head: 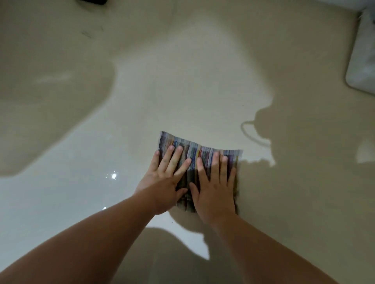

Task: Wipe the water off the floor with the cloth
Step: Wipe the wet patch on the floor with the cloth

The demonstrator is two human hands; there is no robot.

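Note:
A multicoloured striped cloth (194, 150) lies flat on the glossy beige floor (182, 91) in the middle of the view. My left hand (168, 180) presses on its left half with the fingers spread. My right hand (215, 186) lies flat on its right half, fingers apart too. Both palms hide the near part of the cloth. Small bright glints (114, 176) to the left of the cloth look like water on the floor. A thin curved wet outline (249, 133) shows to the right of the cloth.
A pale grey-white object with rounded corners (363, 56) stands at the right edge. A dark object (91, 1) sits at the top left edge. Shadows of my head and arms fall across the floor.

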